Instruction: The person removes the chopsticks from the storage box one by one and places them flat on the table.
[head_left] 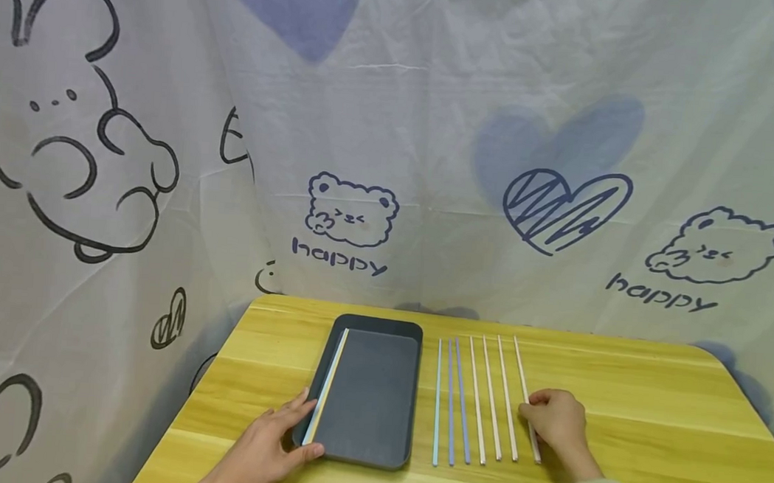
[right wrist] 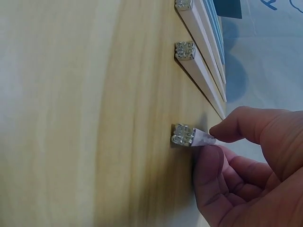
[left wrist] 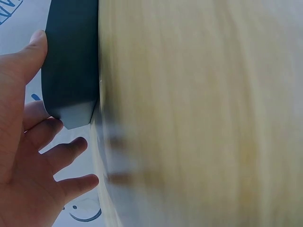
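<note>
My right hand (head_left: pixel 558 422) pinches the rightmost pale pink chopstick (head_left: pixel 521 368) between thumb and forefinger. The right wrist view shows that chopstick's square, glittery silver end (right wrist: pixel 182 135) at the wood. To its left lie several more chopsticks in a row: pale pink ones (head_left: pixel 492 403), two blue-violet ones (head_left: pixel 450 400) and a light blue one (head_left: pixel 438 403). My left hand (head_left: pixel 264 444) rests at the near left corner of a dark grey tray (head_left: pixel 373 461), thumb on the near rim and fingers spread along the side. Inside the tray, light blue and yellowish chopsticks (head_left: pixel 326 385) lie along the left wall.
All of this is on a yellow wood-grain table (head_left: pixel 656 413). Behind it and to the left hangs a pale cloth (head_left: pixel 446 149) printed with hearts and cartoon animals. A dark cable (head_left: pixel 199 369) shows beyond the table's left edge.
</note>
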A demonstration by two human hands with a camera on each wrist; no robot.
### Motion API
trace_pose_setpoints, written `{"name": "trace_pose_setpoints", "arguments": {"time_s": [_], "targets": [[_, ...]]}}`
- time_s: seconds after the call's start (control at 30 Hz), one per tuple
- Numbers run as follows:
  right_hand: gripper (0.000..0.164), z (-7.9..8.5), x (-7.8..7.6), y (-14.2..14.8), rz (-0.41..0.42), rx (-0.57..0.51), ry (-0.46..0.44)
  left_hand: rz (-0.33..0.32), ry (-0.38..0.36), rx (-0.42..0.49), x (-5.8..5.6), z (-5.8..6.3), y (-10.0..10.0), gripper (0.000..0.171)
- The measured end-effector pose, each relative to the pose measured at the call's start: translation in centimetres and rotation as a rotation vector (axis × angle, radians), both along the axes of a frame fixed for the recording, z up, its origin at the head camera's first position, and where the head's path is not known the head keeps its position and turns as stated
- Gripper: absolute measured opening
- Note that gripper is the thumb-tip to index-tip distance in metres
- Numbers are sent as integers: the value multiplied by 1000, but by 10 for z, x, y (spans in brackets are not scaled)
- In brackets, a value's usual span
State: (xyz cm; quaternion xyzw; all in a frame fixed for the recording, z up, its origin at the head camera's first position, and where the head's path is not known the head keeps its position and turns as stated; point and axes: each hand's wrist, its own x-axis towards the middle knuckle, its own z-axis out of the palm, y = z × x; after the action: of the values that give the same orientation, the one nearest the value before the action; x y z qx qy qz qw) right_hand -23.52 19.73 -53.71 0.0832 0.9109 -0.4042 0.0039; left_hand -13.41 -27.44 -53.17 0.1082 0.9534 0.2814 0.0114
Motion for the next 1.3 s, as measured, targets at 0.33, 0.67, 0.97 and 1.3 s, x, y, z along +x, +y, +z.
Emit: {"name": "trace_pose_setpoints", "arguments": {"time_s": [0.33, 0.67, 0.97, 1.3], "targets": [[30, 13, 0, -14, 37, -24, 23, -8, 1, -3, -1, -1, -1, 80], [36, 38, -5, -65, 68, -467, -74, 19, -8, 9, -1, -1, -1, 82], [34, 44, -6, -117, 128, -612, -88, 9, 10, -4, -2, -1, 0, 81], [27, 49, -3, -165, 171, -620, -101, 10, 14, -4, -1, 1, -1, 82]]}}
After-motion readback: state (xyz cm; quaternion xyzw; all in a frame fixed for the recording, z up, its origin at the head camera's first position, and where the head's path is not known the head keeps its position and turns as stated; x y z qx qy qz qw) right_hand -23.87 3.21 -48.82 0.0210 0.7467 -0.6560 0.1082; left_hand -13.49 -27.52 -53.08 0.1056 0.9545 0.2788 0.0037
